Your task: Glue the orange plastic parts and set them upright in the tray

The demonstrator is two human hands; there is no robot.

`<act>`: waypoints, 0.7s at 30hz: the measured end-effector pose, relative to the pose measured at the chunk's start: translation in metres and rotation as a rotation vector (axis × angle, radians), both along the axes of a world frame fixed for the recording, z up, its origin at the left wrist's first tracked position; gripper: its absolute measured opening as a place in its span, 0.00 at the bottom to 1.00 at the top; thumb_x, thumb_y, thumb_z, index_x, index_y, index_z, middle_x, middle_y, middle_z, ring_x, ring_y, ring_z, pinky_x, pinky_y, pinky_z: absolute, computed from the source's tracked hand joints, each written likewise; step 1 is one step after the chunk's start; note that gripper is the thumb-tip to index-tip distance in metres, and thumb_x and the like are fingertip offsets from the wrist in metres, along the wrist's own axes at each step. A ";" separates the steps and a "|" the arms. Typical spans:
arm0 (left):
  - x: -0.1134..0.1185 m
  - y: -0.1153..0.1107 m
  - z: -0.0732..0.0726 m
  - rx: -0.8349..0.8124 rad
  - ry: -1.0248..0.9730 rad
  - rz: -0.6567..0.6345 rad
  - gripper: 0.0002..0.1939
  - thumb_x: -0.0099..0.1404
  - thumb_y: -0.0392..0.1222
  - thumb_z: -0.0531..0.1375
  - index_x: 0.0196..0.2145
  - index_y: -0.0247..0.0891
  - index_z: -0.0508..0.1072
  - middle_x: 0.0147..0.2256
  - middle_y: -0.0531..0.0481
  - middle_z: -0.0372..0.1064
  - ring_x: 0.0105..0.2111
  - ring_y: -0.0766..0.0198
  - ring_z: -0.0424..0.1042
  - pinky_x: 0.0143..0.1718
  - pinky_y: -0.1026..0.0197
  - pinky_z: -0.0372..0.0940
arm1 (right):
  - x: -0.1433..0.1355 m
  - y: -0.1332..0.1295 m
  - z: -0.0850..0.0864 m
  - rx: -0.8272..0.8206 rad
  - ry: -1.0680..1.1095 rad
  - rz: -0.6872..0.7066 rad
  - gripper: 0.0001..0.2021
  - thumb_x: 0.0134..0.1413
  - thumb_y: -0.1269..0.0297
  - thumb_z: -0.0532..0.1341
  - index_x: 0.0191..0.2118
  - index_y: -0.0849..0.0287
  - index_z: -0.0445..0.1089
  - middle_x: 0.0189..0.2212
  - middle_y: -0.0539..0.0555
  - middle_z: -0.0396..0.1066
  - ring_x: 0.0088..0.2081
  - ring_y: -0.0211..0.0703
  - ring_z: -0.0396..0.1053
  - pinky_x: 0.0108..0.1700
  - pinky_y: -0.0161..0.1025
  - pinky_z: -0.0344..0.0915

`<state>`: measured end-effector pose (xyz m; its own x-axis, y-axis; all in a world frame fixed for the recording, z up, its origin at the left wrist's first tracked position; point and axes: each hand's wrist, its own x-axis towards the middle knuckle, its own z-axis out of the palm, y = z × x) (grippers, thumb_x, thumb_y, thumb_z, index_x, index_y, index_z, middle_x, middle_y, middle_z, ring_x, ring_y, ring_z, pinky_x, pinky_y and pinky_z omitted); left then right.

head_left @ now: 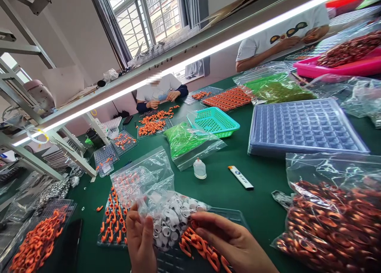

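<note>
A clear plastic bag of small white ring-like parts (170, 221) is up in front of me, over a tray of orange hook-shaped parts (114, 219). My left hand (139, 239) grips the bag's left side, thumb and fingers closed on the film. My right hand (228, 239) is at the bag's right edge, fingertips pinched together on it. More orange parts (205, 249) lie on the dark tray beneath the bag and beside my right hand.
A big bag of copper-coloured parts (333, 221) stands at right, near stacked clear trays (306, 126). Ahead are a small white bottle (199, 168), a lighter (241, 177), a green-filled bag (187, 140) and a turquoise basket (235, 126). Two people sit across the table.
</note>
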<state>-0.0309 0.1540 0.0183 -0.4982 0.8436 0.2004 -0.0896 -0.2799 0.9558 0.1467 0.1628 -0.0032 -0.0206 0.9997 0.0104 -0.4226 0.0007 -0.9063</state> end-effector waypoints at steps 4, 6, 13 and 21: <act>0.009 -0.001 0.006 0.003 -0.002 0.036 0.20 0.56 0.55 0.70 0.31 0.41 0.66 0.53 0.48 0.67 0.54 0.54 0.69 0.49 0.61 0.68 | -0.001 -0.001 0.000 -0.008 0.025 0.008 0.17 0.39 0.45 0.75 0.33 0.49 0.82 0.36 0.52 0.80 0.38 0.45 0.78 0.42 0.30 0.74; 0.011 -0.002 0.008 0.001 0.024 0.062 0.21 0.55 0.56 0.70 0.30 0.41 0.66 0.52 0.47 0.68 0.53 0.54 0.69 0.49 0.60 0.67 | -0.001 -0.001 0.001 -0.012 0.033 0.010 0.17 0.39 0.45 0.75 0.33 0.50 0.82 0.36 0.52 0.80 0.37 0.45 0.78 0.42 0.30 0.74; 0.013 -0.001 0.010 0.027 -0.014 0.058 0.22 0.54 0.55 0.71 0.29 0.40 0.65 0.51 0.48 0.68 0.54 0.55 0.69 0.49 0.63 0.66 | -0.002 -0.001 0.000 -0.012 0.059 0.017 0.16 0.40 0.45 0.75 0.33 0.49 0.82 0.35 0.52 0.80 0.36 0.45 0.78 0.40 0.30 0.74; 0.010 -0.002 0.008 0.013 -0.050 0.039 0.20 0.55 0.54 0.71 0.32 0.40 0.67 0.56 0.47 0.64 0.58 0.52 0.65 0.48 0.65 0.68 | -0.001 0.000 -0.002 0.007 0.038 0.003 0.16 0.40 0.46 0.75 0.33 0.50 0.83 0.36 0.53 0.80 0.39 0.46 0.78 0.42 0.29 0.74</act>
<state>-0.0211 0.1523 0.0259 -0.5407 0.8206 0.1851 -0.1261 -0.2966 0.9466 0.1454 0.1625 -0.0049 -0.0228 0.9996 0.0185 -0.4570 0.0061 -0.8895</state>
